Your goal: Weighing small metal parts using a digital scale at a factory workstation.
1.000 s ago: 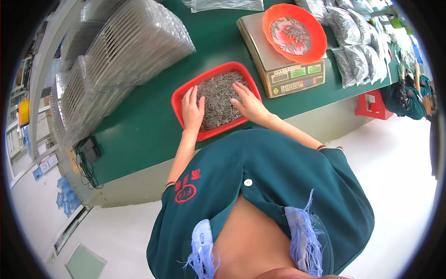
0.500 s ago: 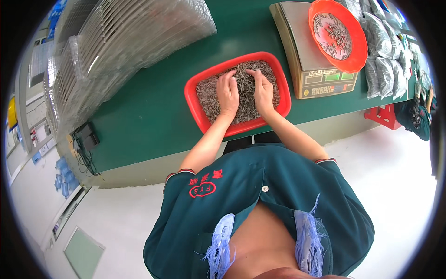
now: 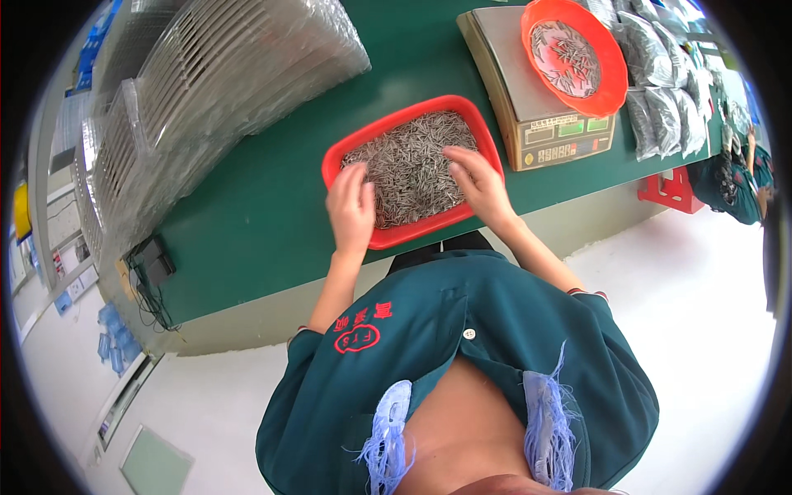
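Observation:
A red plastic basin (image 3: 330, 158) on the table holds a heap of small, thin metal pieces (image 3: 421, 169) that look like pins or screws. My left hand (image 3: 351, 208) is over the basin's left rim, fingers apart and slightly curled, with nothing visible in it. On the opposite side my right hand (image 3: 481, 186) hovers above the right part of the heap, its thumb and fingers spread, also holding nothing that I can see. Both hands are a little blurred.
Right of the basin, a digital scale (image 3: 532, 70) carries an orange-red bowl (image 3: 612, 78) with more metal pieces. Filled plastic bags (image 3: 660, 115) lie beyond it. Plastic-wrapped stacked trays (image 3: 239, 66) stand at left on the green table (image 3: 247, 223). A black adapter (image 3: 153, 262) sits near the left edge.
My hands have drawn apart, from close together in the heap to the basin's two sides. The heap's surface looks more level. The view has shifted slightly.

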`<state>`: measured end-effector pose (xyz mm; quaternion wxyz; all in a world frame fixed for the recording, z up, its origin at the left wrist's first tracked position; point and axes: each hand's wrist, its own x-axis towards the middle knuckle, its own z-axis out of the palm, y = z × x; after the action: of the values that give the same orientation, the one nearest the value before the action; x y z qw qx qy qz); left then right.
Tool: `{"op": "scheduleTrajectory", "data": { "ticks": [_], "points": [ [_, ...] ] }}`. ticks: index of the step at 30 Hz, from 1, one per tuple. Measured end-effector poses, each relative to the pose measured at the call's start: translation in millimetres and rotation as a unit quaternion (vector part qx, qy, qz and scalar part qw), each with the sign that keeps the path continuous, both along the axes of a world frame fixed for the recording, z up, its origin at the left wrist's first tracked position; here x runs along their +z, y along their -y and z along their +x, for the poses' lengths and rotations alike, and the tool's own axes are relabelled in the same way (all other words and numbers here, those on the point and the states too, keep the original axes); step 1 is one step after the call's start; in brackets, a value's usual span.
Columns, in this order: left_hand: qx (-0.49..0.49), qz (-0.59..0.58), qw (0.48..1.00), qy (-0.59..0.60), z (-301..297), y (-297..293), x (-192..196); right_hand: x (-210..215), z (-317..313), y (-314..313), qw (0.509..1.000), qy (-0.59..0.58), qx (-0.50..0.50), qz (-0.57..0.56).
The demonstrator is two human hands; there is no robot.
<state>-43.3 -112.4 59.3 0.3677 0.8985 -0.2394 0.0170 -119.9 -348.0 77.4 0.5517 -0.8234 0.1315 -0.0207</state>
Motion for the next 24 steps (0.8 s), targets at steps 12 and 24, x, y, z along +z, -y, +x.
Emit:
{"op": "scheduleTrajectory", "data": {
  "ticks": [12,24],
  "points": [
    [0.293,-0.292,0.838,-0.356,0,-25,-47,-38,-5,36,0.969,-0.103,-0.169,-0.149],
    [0.231,-0.337,0.85,-0.332,28,-11,129,46,0,84,0.9,-0.064,-0.09,0.422]
  ]
}}
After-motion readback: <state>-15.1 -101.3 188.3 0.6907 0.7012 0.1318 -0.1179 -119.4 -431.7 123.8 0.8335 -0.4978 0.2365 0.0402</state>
